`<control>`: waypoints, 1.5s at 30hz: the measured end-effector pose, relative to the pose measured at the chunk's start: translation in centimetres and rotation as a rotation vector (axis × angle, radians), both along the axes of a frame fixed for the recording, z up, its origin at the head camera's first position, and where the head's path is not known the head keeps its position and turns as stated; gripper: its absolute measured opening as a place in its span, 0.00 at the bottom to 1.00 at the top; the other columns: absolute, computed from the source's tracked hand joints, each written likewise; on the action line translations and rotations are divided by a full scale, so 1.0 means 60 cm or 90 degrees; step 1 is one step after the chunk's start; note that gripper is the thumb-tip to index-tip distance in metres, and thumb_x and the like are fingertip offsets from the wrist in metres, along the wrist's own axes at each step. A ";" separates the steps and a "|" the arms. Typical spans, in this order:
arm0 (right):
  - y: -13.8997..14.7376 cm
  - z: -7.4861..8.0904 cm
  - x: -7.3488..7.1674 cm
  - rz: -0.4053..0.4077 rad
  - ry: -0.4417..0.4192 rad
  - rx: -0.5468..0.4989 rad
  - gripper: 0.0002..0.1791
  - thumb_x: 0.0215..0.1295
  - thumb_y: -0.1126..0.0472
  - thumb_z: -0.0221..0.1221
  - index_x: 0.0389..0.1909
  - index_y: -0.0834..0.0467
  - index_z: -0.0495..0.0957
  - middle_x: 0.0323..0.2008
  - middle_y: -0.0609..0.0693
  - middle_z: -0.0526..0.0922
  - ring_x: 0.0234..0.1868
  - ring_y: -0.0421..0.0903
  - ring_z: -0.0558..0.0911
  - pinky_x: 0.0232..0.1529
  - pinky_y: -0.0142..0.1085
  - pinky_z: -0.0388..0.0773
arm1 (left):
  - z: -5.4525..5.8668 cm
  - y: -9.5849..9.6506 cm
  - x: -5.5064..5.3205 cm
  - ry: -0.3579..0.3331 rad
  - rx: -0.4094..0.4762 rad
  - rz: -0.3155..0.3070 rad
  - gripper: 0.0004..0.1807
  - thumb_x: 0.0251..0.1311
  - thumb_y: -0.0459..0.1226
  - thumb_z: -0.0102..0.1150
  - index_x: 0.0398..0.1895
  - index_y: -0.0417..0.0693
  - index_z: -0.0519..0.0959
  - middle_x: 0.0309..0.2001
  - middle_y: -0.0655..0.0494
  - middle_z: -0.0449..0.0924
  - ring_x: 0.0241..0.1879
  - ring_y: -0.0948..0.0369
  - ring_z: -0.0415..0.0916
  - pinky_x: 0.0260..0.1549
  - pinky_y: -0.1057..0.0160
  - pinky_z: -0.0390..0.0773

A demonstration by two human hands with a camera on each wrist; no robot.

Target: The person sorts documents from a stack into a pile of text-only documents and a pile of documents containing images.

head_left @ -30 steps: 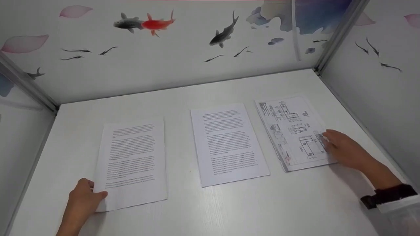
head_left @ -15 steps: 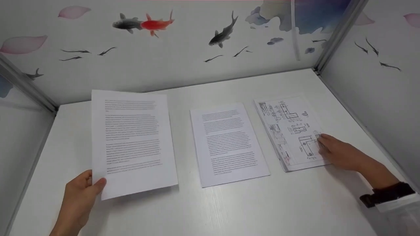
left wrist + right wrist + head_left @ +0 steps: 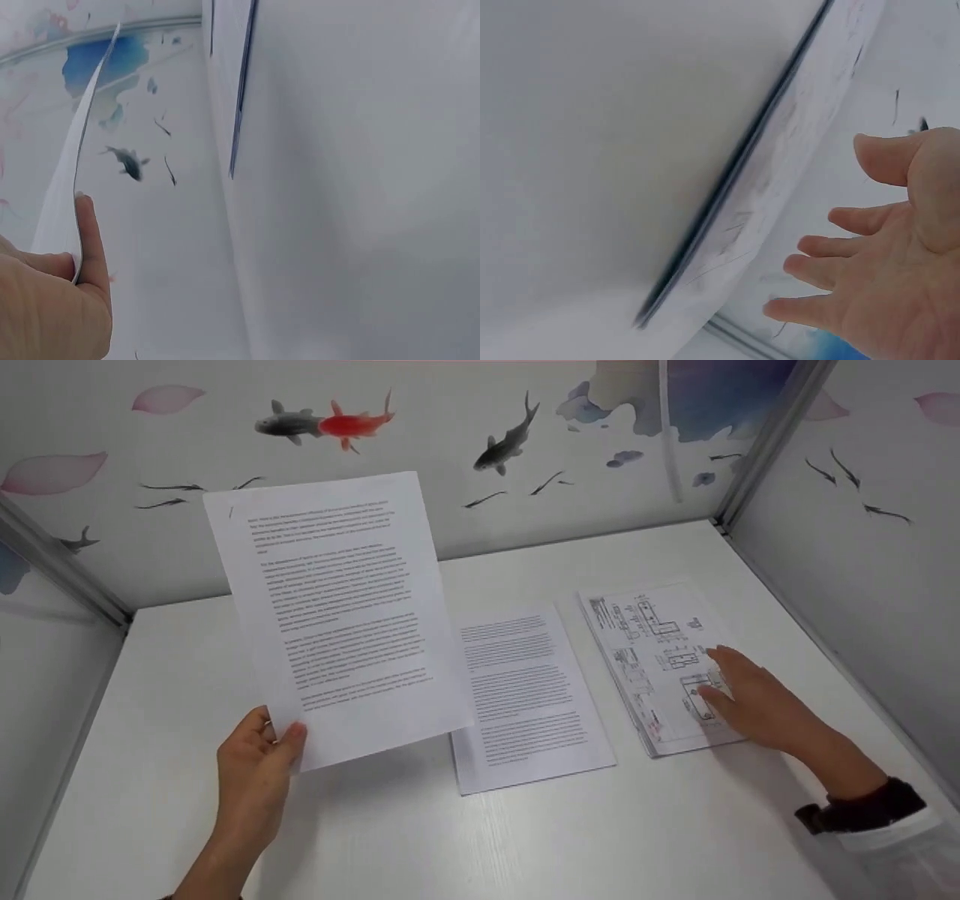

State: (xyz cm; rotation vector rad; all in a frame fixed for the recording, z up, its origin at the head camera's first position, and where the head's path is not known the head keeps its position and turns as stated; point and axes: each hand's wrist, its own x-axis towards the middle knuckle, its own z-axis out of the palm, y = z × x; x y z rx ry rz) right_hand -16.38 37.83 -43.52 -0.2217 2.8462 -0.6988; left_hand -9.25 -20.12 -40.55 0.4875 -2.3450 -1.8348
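Observation:
My left hand [image 3: 251, 784] pinches a printed text document [image 3: 349, 607] at its lower left corner, thumb on the front. A small staple-like mark shows at the sheet's top left. The document is raised and tilted toward me; the left wrist view shows its thin edge [image 3: 79, 169], slightly bowed. Behind its lower right corner, a second printed document [image 3: 532, 697] lies on the table, partly covered in the head view. My right hand [image 3: 772, 709] hovers with spread fingers over a stack of technical drawings [image 3: 652, 682]. In the right wrist view, this palm [image 3: 892, 277] holds nothing.
A white table [image 3: 420, 840] carries the papers. Upright white panels, printed with fish and petals, stand behind it [image 3: 450, 510] and along the right side [image 3: 847, 585]. Grey metal posts [image 3: 776, 442] join them at the corners.
My left hand has lifted the left document off the table and moved it up and right, overlapping the middle document. My right hand has shifted slightly left and up from the drawings' right edge.

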 end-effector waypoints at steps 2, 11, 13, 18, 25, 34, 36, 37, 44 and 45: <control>-0.034 0.015 0.002 0.002 0.034 -0.037 0.42 0.79 0.48 0.52 0.79 0.66 0.44 0.77 0.69 0.49 0.75 0.70 0.53 0.68 0.68 0.52 | 0.002 0.018 -0.005 0.027 0.021 -0.009 0.20 0.72 0.29 0.56 0.65 0.41 0.72 0.58 0.47 0.82 0.48 0.57 0.83 0.45 0.70 0.80; -0.189 0.057 0.029 0.067 0.174 -0.268 0.34 0.80 0.54 0.51 0.78 0.62 0.53 0.74 0.59 0.63 0.73 0.58 0.65 0.68 0.59 0.63 | 0.000 0.101 -0.021 0.048 0.097 -0.035 0.17 0.72 0.28 0.54 0.62 0.41 0.71 0.55 0.44 0.82 0.42 0.57 0.79 0.34 0.70 0.76; -0.217 0.058 0.039 0.074 0.181 -0.302 0.34 0.80 0.56 0.52 0.79 0.61 0.51 0.73 0.56 0.65 0.71 0.55 0.68 0.67 0.55 0.66 | -0.006 0.120 -0.021 0.050 0.100 -0.044 0.17 0.72 0.28 0.53 0.62 0.41 0.71 0.55 0.45 0.82 0.42 0.56 0.78 0.33 0.69 0.75; -0.269 0.052 0.060 0.062 0.097 -0.381 0.38 0.79 0.52 0.52 0.80 0.56 0.45 0.71 0.55 0.67 0.69 0.54 0.71 0.66 0.56 0.66 | -0.028 0.163 -0.018 0.042 0.104 -0.069 0.19 0.73 0.27 0.52 0.64 0.40 0.71 0.59 0.47 0.81 0.50 0.56 0.79 0.43 0.69 0.78; -0.300 0.024 0.055 -0.004 -0.021 -0.504 0.39 0.79 0.49 0.51 0.80 0.56 0.43 0.71 0.59 0.66 0.67 0.52 0.72 0.65 0.48 0.69 | -0.053 0.202 -0.019 0.040 0.134 -0.111 0.18 0.73 0.25 0.48 0.64 0.37 0.70 0.59 0.44 0.80 0.55 0.54 0.79 0.49 0.62 0.79; -0.301 0.000 0.055 -0.086 0.070 -0.447 0.32 0.80 0.52 0.51 0.77 0.55 0.55 0.73 0.50 0.64 0.57 0.52 0.78 0.48 0.47 0.80 | -0.066 0.230 -0.021 0.053 0.134 -0.191 0.21 0.71 0.22 0.45 0.66 0.35 0.68 0.63 0.44 0.76 0.58 0.55 0.76 0.53 0.59 0.77; -0.298 -0.003 0.055 -0.101 0.071 -0.445 0.30 0.80 0.52 0.52 0.76 0.56 0.57 0.67 0.53 0.70 0.36 0.53 0.82 0.26 0.43 0.80 | -0.068 0.232 -0.022 0.045 0.123 -0.212 0.23 0.70 0.22 0.45 0.67 0.35 0.68 0.63 0.44 0.77 0.57 0.55 0.77 0.52 0.59 0.78; -0.296 -0.005 0.055 -0.107 0.070 -0.442 0.30 0.79 0.52 0.52 0.75 0.56 0.57 0.65 0.53 0.71 0.28 0.54 0.80 0.19 0.43 0.79 | -0.069 0.234 -0.023 0.041 0.118 -0.221 0.23 0.70 0.22 0.46 0.68 0.35 0.67 0.62 0.45 0.78 0.56 0.55 0.78 0.51 0.59 0.79; -0.281 -0.020 0.049 -0.113 0.065 -0.394 0.32 0.80 0.53 0.52 0.76 0.61 0.55 0.74 0.58 0.62 0.16 0.50 0.74 0.14 0.36 0.73 | -0.070 0.237 -0.029 0.014 0.130 -0.259 0.24 0.68 0.26 0.55 0.68 0.41 0.71 0.47 0.46 0.84 0.30 0.53 0.85 0.26 0.59 0.84; -0.278 -0.022 0.048 -0.115 0.059 -0.388 0.32 0.80 0.54 0.51 0.77 0.62 0.55 0.73 0.59 0.63 0.16 0.50 0.74 0.14 0.36 0.72 | -0.070 0.238 -0.030 0.012 0.140 -0.264 0.25 0.68 0.26 0.55 0.68 0.41 0.71 0.45 0.46 0.85 0.26 0.53 0.84 0.22 0.59 0.83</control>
